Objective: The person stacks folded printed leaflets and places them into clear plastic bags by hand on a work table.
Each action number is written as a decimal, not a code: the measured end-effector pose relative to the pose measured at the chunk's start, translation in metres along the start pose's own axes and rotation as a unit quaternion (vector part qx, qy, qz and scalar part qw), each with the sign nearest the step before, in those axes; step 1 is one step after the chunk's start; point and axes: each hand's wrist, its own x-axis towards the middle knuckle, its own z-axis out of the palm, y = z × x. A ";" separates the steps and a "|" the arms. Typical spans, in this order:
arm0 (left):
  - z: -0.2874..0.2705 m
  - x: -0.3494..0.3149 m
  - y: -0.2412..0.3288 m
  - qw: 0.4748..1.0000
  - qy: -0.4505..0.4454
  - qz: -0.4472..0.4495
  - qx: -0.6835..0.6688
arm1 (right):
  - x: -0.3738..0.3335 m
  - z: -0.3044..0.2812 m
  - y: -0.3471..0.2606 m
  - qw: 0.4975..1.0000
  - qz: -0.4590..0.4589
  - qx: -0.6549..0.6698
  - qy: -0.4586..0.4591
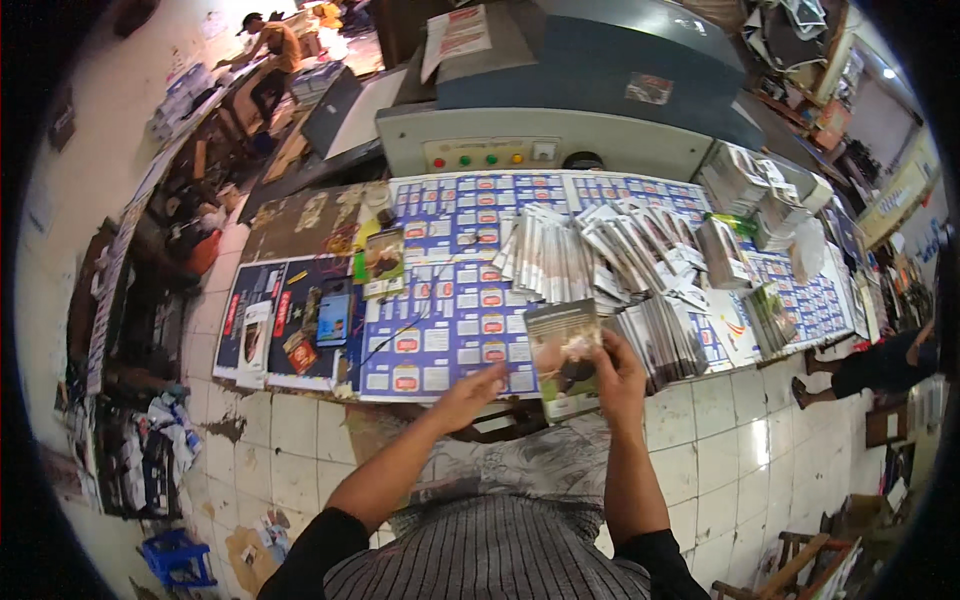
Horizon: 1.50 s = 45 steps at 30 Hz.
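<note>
My right hand (622,378) grips the right edge of a thin brown-green booklet (563,352), held upright over the table's front edge. To the left of the booklet and apart from it, my left hand (472,396) has its fingers stretched out and holds nothing. Beyond the booklet, many similar booklets lie fanned in overlapping rows (548,255) on the table. A tighter row of booklets (660,340) stands close to my right hand. Another booklet with a picture cover (383,258) lies further left.
A blue-white printed sheet (435,330) covers the table. A phone (333,318) lies on the left. Stacked booklets (740,180) stand at the far right. Behind the table is a grey machine with coloured buttons (490,159). Another person (272,60) is at the back left; someone's legs (850,365) show at right.
</note>
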 end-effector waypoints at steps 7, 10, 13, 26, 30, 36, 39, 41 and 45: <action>0.018 -0.019 0.024 0.935 0.083 -0.063 -0.338 | -0.034 0.077 0.002 0.944 -0.191 -0.245 -0.107; 0.003 -0.025 0.009 0.916 0.034 -0.052 -0.397 | -0.044 0.088 0.004 0.917 -0.211 -0.238 -0.242; 0.001 -0.030 0.013 0.967 0.064 -0.025 -0.244 | -0.046 0.090 0.022 0.945 -0.084 -0.215 -0.233; 0.005 -0.028 -0.001 0.953 0.132 -0.031 -0.270 | -0.037 0.100 0.014 0.883 -0.285 -0.360 -0.101; 0.003 -0.025 -0.001 0.948 0.148 -0.049 -0.279 | -0.041 0.102 0.017 0.894 -0.275 -0.327 -0.135; -0.019 -0.027 0.002 0.857 0.106 -0.029 -0.503 | -0.028 0.099 0.008 0.970 0.098 0.065 -0.211; -0.019 -0.030 0.007 0.818 0.010 -0.036 -0.574 | -0.021 0.102 0.025 0.964 0.108 0.095 -0.223; -0.017 -0.025 0.000 0.848 0.067 -0.045 -0.524 | -0.016 0.104 0.034 0.966 0.114 0.087 -0.215; -0.032 -0.020 -0.009 0.910 0.224 -0.033 -0.347 | 0.008 0.086 0.063 0.986 0.113 -0.034 -0.116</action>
